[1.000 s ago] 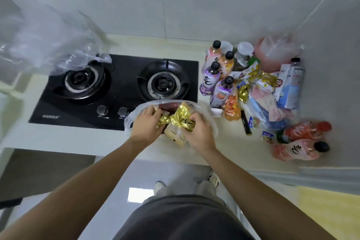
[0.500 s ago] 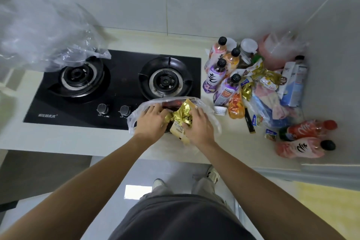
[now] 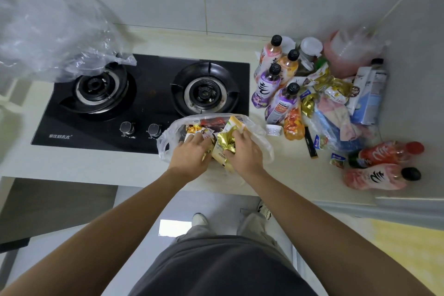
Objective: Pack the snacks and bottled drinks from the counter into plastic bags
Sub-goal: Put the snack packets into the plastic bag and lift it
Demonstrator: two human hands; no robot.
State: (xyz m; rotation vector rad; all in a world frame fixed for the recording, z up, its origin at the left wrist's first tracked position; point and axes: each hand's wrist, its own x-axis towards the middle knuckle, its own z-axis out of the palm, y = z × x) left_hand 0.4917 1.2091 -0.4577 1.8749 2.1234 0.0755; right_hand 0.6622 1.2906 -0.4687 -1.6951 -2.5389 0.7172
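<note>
Mid-pack: left hand point(image 3: 189, 154) & right hand point(image 3: 245, 152) both gripping crinkly gold foil snack packs point(image 3: 224, 143), half inside clear plastic bag point(image 3: 258, 131) at counter edge. Next, probably: push down, then fetch bottles.

You're working in soft, even, fairly bright light with no hard shadows; only faint shade sits under your forearms and beneath the counter point(image 3: 72, 166) edge at seven o'clock. A bright patch glows on the floor point(image 3: 174, 227) near six o'clock, and small glints show on the black hob point(image 3: 153, 94) and the clear bag point(image 3: 55, 38) at ten o'clock, which is smeared and out of focus. Your wide lens bends the wall lines and stretches things toward the edges.
</note>
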